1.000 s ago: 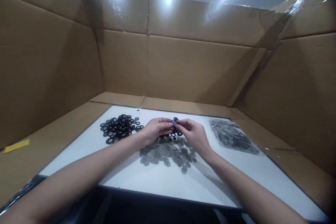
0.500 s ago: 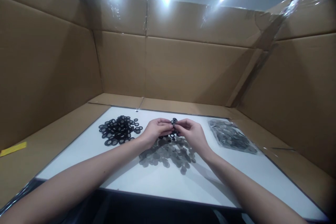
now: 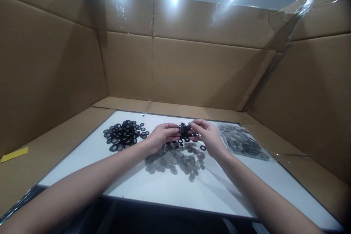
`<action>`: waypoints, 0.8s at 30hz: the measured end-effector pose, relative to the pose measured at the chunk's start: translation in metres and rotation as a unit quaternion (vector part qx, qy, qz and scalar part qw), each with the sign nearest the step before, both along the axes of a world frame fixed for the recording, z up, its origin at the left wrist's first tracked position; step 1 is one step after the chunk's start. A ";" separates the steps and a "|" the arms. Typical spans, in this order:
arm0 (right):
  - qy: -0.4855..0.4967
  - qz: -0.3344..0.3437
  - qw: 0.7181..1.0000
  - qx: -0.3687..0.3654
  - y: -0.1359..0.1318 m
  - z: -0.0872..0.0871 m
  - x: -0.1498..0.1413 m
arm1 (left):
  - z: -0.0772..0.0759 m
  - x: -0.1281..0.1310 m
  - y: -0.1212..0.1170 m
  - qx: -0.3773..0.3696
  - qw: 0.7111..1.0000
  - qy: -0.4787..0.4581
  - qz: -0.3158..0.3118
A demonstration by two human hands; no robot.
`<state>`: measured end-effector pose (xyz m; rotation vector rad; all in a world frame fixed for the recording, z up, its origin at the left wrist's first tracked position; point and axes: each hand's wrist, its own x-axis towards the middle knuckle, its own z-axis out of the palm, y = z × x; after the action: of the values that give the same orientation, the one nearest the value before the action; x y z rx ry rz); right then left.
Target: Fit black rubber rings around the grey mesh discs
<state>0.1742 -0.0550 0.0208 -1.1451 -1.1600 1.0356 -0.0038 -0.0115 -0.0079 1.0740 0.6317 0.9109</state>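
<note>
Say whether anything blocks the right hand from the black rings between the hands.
Nothing visible does: the right hand touches the black rings, and the left hand touches them too.

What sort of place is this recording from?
Probably a makeshift indoor bench for small-parts handwork: a white tabletop is boxed in by tall cardboard walls, and it holds a heap of black rings, loose grey discs and a plastic bag of similar discs.
</note>
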 end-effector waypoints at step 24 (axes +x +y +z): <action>0.041 0.037 0.998 0.023 0.005 -0.012 0.004 | 0.010 -0.004 -0.003 -0.074 0.995 -0.046 -0.054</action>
<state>0.1787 -0.0504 0.0087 -1.0202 -1.1618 1.0967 -0.0077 -0.0148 0.0017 0.9191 0.5500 0.8033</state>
